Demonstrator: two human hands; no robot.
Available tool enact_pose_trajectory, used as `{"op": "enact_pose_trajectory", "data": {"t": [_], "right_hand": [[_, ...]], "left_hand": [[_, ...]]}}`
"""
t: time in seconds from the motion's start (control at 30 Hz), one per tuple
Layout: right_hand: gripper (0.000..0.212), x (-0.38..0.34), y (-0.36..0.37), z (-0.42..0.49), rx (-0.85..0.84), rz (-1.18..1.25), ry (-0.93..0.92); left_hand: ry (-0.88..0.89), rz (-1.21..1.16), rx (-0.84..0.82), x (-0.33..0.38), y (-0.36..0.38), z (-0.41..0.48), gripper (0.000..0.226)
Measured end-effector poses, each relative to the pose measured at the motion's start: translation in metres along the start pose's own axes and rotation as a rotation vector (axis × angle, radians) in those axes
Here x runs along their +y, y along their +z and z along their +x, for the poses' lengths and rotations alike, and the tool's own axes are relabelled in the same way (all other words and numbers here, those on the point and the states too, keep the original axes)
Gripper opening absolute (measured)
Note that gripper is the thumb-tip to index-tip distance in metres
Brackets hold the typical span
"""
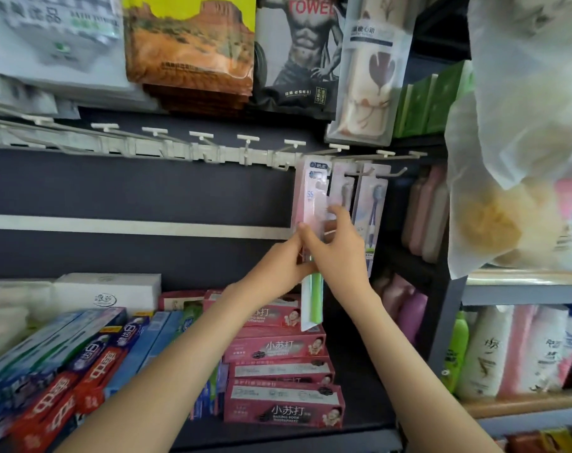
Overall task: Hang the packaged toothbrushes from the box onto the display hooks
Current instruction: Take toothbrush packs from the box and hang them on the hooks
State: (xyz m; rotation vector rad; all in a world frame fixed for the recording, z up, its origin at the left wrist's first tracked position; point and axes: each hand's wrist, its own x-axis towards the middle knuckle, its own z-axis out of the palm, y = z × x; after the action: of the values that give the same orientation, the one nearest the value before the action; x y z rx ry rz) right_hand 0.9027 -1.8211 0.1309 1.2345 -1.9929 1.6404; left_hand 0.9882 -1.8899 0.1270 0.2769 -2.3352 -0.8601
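Note:
A pink-and-white toothbrush pack (311, 204) with a green lower end hangs upright at a hook (305, 154) on the white rail. My left hand (283, 261) pinches its lower left edge. My right hand (338, 243) grips the pack's middle from the right, fingers curled around it. Two more toothbrush packs (373, 204) hang on hooks just to the right. Several bare hooks (199, 137) run along the rail to the left. The box is not in view.
Towel packs (189, 44) hang above the rail. Toothpaste boxes (283, 400) lie stacked on the shelf below my arms. A plastic bag (520, 158) hangs at the right, above a shelf of bottles (494, 351).

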Motion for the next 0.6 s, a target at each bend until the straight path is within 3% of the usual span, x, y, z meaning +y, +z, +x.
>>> {"op": "enact_pose_trajectory", "data": {"t": [0.1,0.17,0.33,0.4,0.6], "right_hand": [[0.059,-0.005,-0.002,0.008,0.018,-0.075,-0.026],[0.057,-0.005,-0.004,0.013,0.024,-0.193,-0.098],[0.049,-0.002,-0.008,0.027,0.048,-0.537,-0.139],[0.047,-0.005,-0.008,0.032,0.062,-0.602,-0.121],[0.051,-0.009,0.003,0.043,0.001,-0.620,-0.031]], "left_hand": [[-0.013,0.018,-0.104,-0.005,-0.010,0.000,0.045],[0.022,0.232,-0.073,-0.013,-0.016,0.002,0.048],[0.257,0.775,0.657,-0.014,-0.043,0.002,0.060],[0.271,0.895,0.806,-0.013,-0.056,0.005,0.072],[0.122,1.009,0.742,-0.015,-0.078,0.016,0.093]]}}
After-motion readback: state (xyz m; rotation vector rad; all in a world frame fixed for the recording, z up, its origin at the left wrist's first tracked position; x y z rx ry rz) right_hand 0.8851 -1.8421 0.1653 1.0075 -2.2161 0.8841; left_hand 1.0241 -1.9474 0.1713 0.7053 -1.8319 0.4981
